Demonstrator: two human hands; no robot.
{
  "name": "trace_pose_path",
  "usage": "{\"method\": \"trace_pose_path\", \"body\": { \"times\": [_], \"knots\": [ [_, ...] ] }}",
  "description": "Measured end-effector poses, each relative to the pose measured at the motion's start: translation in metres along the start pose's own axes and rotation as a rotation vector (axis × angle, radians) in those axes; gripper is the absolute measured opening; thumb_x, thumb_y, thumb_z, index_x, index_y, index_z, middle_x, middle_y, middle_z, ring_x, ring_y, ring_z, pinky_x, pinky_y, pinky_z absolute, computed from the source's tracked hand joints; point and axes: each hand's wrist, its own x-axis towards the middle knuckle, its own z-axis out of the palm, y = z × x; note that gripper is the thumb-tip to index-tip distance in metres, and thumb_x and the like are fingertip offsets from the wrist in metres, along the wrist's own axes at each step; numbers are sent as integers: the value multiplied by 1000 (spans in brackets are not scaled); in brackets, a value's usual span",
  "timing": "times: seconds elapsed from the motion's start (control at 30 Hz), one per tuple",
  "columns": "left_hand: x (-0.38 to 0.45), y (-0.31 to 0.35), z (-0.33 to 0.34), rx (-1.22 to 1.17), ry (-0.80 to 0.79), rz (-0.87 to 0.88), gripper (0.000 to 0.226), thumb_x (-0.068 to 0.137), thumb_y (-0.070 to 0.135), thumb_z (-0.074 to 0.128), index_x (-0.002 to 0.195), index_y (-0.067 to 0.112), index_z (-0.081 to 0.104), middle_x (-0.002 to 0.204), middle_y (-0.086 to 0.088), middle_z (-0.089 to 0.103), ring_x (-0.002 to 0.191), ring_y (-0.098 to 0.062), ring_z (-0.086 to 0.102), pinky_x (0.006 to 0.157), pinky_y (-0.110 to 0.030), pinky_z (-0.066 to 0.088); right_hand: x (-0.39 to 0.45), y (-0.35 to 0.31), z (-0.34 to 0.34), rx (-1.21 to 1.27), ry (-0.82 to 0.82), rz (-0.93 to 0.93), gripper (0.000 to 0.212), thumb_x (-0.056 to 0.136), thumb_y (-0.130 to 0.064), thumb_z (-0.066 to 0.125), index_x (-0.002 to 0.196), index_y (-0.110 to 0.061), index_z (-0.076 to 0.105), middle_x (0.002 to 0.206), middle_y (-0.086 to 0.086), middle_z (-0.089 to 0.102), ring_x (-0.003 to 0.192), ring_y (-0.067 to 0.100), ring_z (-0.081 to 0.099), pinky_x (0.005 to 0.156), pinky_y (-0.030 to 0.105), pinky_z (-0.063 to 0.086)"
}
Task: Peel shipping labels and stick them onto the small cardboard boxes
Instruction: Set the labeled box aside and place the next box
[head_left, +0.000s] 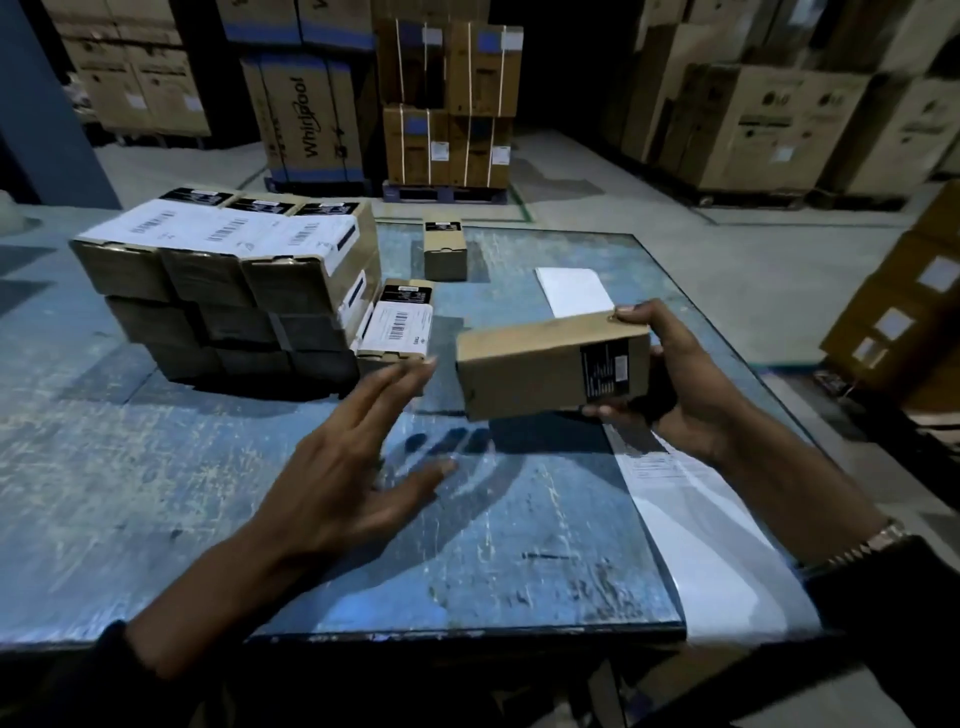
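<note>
My right hand (670, 379) grips a small cardboard box (540, 364) by its right end, held above the blue table (156, 467); its top face carries no white label. My left hand (348, 462) hovers over the table with fingers straight and spread, fingertips just left of the held box and holding nothing. A strip of white label sheets (711, 540) lies along the table's right edge under my right forearm. Left of centre stands a stack of labelled boxes (228, 280), with one labelled box (397, 330) beside it. A lone unlabelled box (445, 249) stands further back.
A white backing sheet (574, 291) lies on the table behind the held box. Beyond the table, large appliance cartons (306, 109) and strapped cartons on a pallet (449, 104) stand on the warehouse floor. More cartons (904, 312) are at the right.
</note>
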Motion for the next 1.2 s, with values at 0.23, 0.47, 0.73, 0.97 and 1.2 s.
{"method": "trace_pose_path", "body": {
  "times": [0.23, 0.47, 0.73, 0.97, 1.2],
  "knots": [
    [5, -4, 16, -6, -59, 233, 94, 73, 39, 95, 152, 18, 48, 153, 0, 53, 137, -21, 57, 97, -35, 58, -6, 14, 17, -184, -247, 208, 66, 92, -66, 60, 100, -4, 83, 96, 29, 73, 63, 37, 73, 49, 35, 63],
    [11, -4, 12, 18, 57, 154, 84, 71, 64, 88, 136, 17, 62, 123, 6, 70, 109, -13, 68, 84, -30, 56, -7, 16, 5, -391, -381, 131, 89, 94, -81, 35, 93, -5, 82, 97, 34, 74, 68, 37, 73, 57, 34, 60],
    [1, 10, 6, -288, -142, 176, 50, 86, 50, 87, 120, 18, 70, 108, 15, 75, 99, 0, 74, 78, -29, 60, -1, 27, 15, -669, -196, -151, 57, 87, -68, 61, 125, -30, 43, 82, 15, 72, 57, 23, 62, 49, 29, 47],
    [4, 9, 13, -94, 94, 341, 29, 88, 35, 90, 111, 20, 81, 122, 7, 74, 110, -10, 74, 85, -35, 62, 2, 33, 15, -811, -244, -319, 57, 101, -69, 49, 86, -17, 67, 73, -1, 60, 67, 15, 52, 71, 37, 36],
    [22, 8, 12, -87, -170, 183, 109, 79, 58, 89, 166, 24, 34, 174, 11, 28, 161, -9, 23, 127, -39, 30, -8, 29, 14, -659, -462, -157, 52, 92, -67, 55, 132, -40, 74, 129, -19, 74, 120, 0, 69, 96, 22, 48]
  ]
}}
